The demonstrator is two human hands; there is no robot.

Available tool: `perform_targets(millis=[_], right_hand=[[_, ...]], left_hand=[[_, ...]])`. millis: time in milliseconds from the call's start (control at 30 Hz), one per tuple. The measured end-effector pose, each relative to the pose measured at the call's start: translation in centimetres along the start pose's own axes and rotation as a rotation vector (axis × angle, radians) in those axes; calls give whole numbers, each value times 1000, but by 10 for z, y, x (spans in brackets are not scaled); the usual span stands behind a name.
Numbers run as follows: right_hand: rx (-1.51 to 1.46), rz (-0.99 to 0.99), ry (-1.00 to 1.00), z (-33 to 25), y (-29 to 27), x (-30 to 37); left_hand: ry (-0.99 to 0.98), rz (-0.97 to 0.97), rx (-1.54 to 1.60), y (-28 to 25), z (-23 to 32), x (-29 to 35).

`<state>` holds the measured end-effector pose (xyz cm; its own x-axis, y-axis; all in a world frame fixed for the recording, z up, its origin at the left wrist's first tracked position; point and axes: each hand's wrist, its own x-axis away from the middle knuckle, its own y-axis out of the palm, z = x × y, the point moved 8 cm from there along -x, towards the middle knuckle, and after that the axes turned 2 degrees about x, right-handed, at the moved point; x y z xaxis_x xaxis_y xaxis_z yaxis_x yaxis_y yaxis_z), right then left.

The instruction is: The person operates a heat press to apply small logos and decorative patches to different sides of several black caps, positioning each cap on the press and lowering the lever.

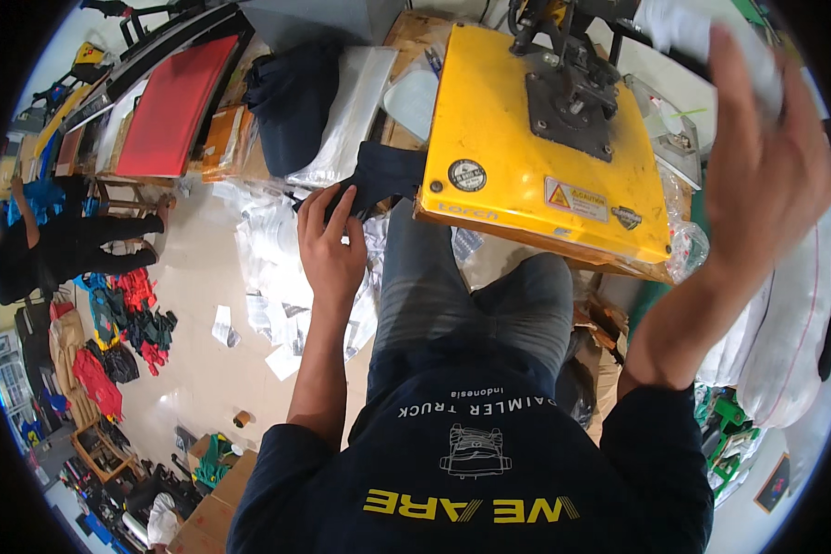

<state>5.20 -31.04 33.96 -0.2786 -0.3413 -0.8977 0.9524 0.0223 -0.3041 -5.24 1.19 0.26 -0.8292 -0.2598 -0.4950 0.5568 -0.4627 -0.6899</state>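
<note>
The left hand (pixel 331 254) is at the near end of a dark cloth (pixel 386 174), fingers spread and fingertips laid on it; whether that grip pinches the fabric or merely rests there I cannot tell. The cloth runs to the left edge of the yellow press (pixel 499 138), which hides the rest of it. The right hand (pixel 771 162) is raised beyond the press's right side, blurred, its grip closed round a white piece (pixel 768 88) — too smeared to say whether that is loose material or a wrapped handle. On top of the press sits a black metal mount (pixel 571 106), with round and rectangular labels near its front edge. Left of the press, on the bench (pixel 414 35), lie a pale tray (pixel 411 103), a stack of clear plastic (pixel 353 115) and a dark bundle (pixel 291 102) partly over that stack; farther left a red panel (pixel 177 106) slants upward. White papers (pixel 272 249) litter the tiled floor (pixel 189 369) below, and a heap of red, green and blue clothes (pixel 125 319) lies beyond them. A co-worker (pixel 65 235) in dark clothing is at the far left — a large white sack (pixel 785 342) stands at the right.
</note>
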Motion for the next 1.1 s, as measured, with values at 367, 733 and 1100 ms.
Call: perform_targets(millis=[367,733,1100], right_hand=[[-454,-926,3,-40,11,73],[-458,-734,93,-66,12,158],[-556,-698,198,-87,27,222]], left_hand=[[-323,-405,-260,-22,32,-29],[388,-271,871,8,324,-88],[417,-264,767,70,279,-41]])
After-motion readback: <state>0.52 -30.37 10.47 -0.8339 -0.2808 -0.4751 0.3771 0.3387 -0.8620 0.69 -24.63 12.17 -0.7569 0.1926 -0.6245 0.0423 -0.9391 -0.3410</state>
